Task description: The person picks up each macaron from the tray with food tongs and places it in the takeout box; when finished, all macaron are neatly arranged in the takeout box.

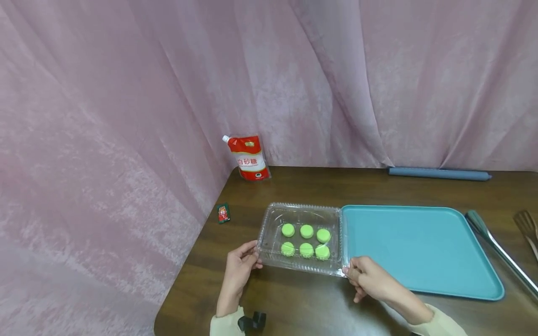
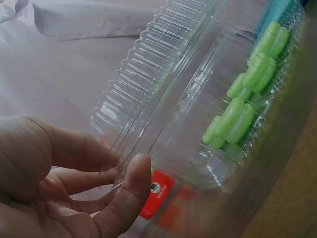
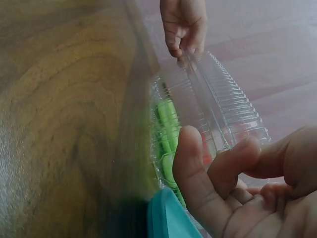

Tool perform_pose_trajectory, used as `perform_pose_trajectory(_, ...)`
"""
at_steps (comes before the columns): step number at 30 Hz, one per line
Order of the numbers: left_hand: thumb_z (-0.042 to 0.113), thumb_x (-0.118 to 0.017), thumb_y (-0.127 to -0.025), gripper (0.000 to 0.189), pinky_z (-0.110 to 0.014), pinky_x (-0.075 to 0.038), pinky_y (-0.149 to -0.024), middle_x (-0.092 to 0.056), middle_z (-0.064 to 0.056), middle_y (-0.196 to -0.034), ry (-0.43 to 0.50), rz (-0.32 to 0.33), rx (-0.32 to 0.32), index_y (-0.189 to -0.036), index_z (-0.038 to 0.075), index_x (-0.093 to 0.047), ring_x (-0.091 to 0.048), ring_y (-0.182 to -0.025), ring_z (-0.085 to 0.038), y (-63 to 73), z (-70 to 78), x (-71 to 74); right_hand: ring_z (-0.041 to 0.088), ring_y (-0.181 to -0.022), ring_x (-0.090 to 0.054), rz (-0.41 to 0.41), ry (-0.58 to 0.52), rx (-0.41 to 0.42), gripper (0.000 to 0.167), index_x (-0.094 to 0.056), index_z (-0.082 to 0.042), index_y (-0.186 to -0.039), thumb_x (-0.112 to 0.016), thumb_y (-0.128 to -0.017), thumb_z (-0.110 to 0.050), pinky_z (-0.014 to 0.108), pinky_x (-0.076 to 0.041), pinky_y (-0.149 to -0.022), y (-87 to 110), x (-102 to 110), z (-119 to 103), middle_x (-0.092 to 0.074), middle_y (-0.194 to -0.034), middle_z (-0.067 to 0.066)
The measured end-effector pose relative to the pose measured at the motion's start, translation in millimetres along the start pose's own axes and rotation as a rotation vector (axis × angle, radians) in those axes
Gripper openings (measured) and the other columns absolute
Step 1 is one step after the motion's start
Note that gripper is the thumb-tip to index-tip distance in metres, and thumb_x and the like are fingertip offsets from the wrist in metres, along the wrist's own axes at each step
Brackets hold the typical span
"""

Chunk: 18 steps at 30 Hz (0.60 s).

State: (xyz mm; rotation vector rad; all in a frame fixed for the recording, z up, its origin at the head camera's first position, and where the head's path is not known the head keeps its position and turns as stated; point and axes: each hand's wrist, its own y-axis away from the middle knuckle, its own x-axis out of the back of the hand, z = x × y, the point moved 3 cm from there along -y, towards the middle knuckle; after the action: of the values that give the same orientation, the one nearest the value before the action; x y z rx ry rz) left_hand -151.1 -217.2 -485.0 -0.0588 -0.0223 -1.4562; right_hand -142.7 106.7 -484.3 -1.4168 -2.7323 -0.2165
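A clear plastic clamshell box (image 1: 294,267) with ridged sides holds several light green macarons (image 1: 307,231), arranged in two rows. My left hand (image 1: 241,266) pinches the box's near left corner, thumb on one side and fingers on the other, as the left wrist view shows from close up. At the near right corner, my right hand (image 1: 370,277) grips the rim between thumb and curled index finger. In the right wrist view the box (image 3: 223,109) stretches between both hands, its lid and base lying together along the rim. The box's right edge overlaps the blue tray (image 1: 412,247) in the head view.
A red and white sugar pouch (image 1: 251,158) stands at the back left corner. Nearer lies a small green and red packet (image 1: 223,213). A blue-grey rod (image 1: 439,173) lies along the back edge. Right of the tray are a long metal utensil (image 1: 500,247) and a fork-like one (image 1: 525,224).
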Motion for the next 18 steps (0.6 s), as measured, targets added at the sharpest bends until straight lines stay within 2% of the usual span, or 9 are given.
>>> perform_pose_trajectory(7, -0.015, -0.052, -0.092, 0.036, -0.024, -0.058, -0.063, -0.062, -0.023, -0.101, -0.048, -0.027, -0.013, -0.128, -0.022, -0.054, -0.061, -0.07, -0.014, -6.1, 1.8, 0.9, 0.009, -0.047, -0.048, 0.016, 0.032, 0.032, 0.029, -0.045, -0.005, -0.076, -0.046, -0.105, -0.005, 0.043, -0.06, -0.055, -2.6, 1, 1, -0.043, -0.063, 0.0)
perform_pose_trajectory(18, -0.013, -0.051, -0.094, 0.037, -0.024, -0.058, -0.063, -0.062, -0.029, -0.108, -0.108, -0.048, 0.004, -0.13, -0.021, -0.052, -0.061, -0.073, -0.018, -14.1, 5.0, 3.3, 0.01, -0.049, -0.049, 0.024, 0.056, 0.002, 0.027, -0.05, 0.0, -0.08, -0.048, -0.106, -0.01, 0.039, -0.059, -0.053, -8.3, 2, -1, -0.047, -0.064, 0.002)
